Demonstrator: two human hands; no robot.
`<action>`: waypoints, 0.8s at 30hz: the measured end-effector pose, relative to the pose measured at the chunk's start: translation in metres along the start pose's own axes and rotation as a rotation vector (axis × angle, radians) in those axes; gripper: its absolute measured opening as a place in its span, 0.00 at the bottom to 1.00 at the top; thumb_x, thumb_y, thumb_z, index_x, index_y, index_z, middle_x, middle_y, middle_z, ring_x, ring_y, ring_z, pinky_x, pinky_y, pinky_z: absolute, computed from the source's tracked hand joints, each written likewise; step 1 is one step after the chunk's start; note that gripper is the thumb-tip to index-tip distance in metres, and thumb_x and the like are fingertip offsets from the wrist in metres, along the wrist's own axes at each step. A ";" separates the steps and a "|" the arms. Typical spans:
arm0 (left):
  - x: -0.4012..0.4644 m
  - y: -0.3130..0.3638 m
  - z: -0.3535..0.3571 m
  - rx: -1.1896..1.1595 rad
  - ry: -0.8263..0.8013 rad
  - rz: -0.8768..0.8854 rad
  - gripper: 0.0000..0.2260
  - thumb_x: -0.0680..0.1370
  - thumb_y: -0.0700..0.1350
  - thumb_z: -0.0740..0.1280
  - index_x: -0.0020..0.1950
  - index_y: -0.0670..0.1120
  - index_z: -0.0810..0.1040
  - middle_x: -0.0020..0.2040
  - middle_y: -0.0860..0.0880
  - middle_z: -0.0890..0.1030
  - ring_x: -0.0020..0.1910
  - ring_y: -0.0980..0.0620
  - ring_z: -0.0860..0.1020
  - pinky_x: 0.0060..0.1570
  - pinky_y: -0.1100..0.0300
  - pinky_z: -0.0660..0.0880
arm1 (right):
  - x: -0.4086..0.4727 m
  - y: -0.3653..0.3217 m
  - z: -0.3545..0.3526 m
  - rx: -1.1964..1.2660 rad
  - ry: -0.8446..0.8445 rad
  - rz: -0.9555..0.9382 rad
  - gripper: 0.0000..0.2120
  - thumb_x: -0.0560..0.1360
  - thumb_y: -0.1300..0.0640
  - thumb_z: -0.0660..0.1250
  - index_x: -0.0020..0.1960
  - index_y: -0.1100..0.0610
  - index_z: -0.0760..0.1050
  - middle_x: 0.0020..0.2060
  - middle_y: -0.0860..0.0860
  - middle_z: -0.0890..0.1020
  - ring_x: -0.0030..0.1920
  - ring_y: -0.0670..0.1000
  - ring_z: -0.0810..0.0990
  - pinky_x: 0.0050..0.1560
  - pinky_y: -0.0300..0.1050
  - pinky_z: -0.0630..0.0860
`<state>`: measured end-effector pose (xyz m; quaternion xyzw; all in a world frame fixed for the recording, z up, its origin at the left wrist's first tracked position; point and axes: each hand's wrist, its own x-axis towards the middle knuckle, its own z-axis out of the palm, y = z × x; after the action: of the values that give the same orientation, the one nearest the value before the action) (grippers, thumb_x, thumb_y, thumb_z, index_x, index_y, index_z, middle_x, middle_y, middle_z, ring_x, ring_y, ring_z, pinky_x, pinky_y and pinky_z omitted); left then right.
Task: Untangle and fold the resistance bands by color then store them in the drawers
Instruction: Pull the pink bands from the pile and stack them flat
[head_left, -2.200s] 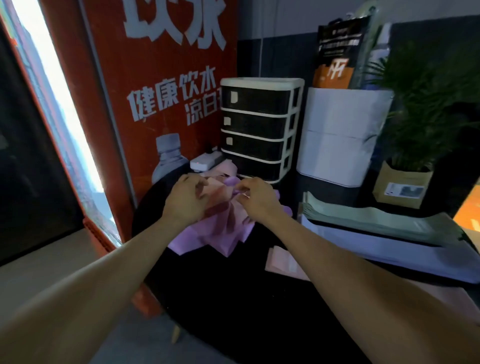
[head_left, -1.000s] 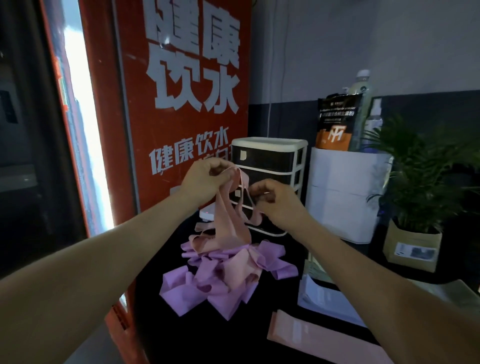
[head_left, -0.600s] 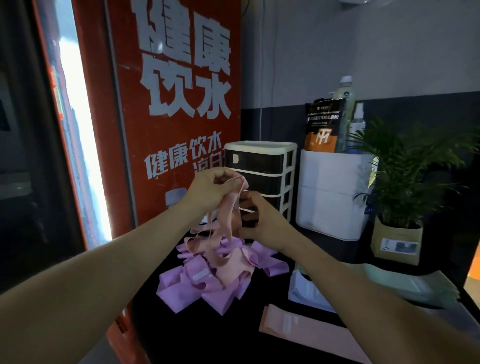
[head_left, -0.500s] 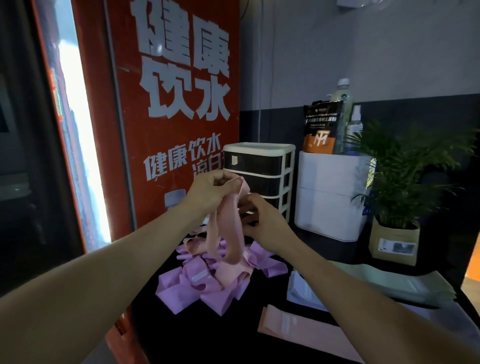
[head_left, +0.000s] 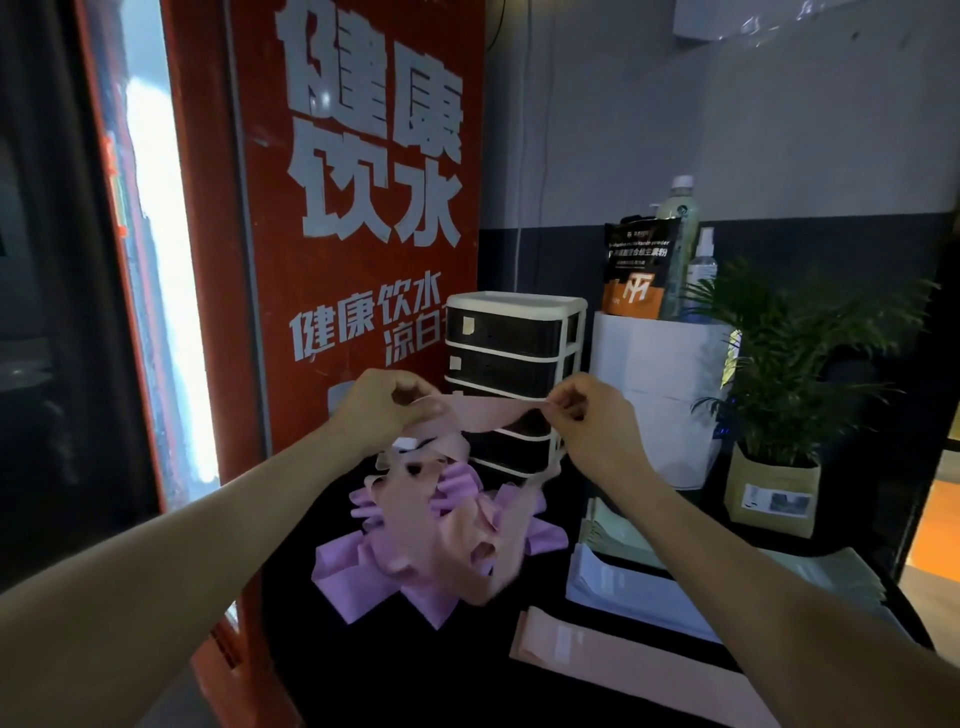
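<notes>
The step in hand is untangling: the left hand (head_left: 382, 410) and the right hand (head_left: 592, 418) each pinch one end of a stretch of salmon-pink flat elastic resistance band (head_left: 485, 413), held taut and level between them above the black tabletop (head_left: 415, 670), in front of the black-and-white plastic drawer unit (head_left: 511, 384) that stands at the tabletop's far edge. The rest of that pink band droops down into a knotted heap where it is wound through the lilac-purple elastic bands (head_left: 363, 571) lying near the tabletop's left edge. One pink band folded flat (head_left: 613, 652) already lies towards the near right side, beside a stack of pale green and white folded sheets (head_left: 649, 566). The drawers look closed, so nothing seems stored yet. The next move probably calls for drawing the pink loop free of the purple ones, lifting gently so the knot loosens rather than tightens, before any folding.
</notes>
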<state>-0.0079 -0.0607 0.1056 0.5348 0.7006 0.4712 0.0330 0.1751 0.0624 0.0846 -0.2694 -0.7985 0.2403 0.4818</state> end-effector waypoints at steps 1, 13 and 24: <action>0.000 0.000 -0.001 -0.003 0.024 0.000 0.04 0.75 0.41 0.69 0.47 0.43 0.82 0.42 0.49 0.81 0.39 0.58 0.76 0.38 0.75 0.71 | 0.000 -0.003 0.001 0.009 0.002 -0.001 0.07 0.74 0.63 0.68 0.40 0.55 0.73 0.35 0.47 0.77 0.34 0.41 0.73 0.33 0.26 0.69; -0.001 0.014 -0.004 -0.183 0.240 -0.042 0.08 0.78 0.40 0.64 0.53 0.40 0.80 0.44 0.50 0.78 0.38 0.61 0.73 0.34 0.76 0.68 | -0.010 -0.036 0.001 0.064 -0.343 -0.020 0.05 0.72 0.56 0.71 0.43 0.56 0.75 0.38 0.48 0.79 0.39 0.47 0.76 0.41 0.40 0.75; -0.010 0.047 -0.005 -0.422 0.034 -0.101 0.10 0.80 0.40 0.60 0.48 0.48 0.80 0.46 0.38 0.78 0.41 0.45 0.72 0.36 0.57 0.69 | 0.010 -0.062 0.003 0.120 -0.157 -0.013 0.12 0.76 0.57 0.66 0.59 0.57 0.74 0.47 0.50 0.78 0.43 0.43 0.75 0.44 0.32 0.72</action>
<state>0.0271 -0.0721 0.1364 0.4721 0.6128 0.6142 0.1560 0.1563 0.0228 0.1304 -0.2154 -0.8196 0.3050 0.4346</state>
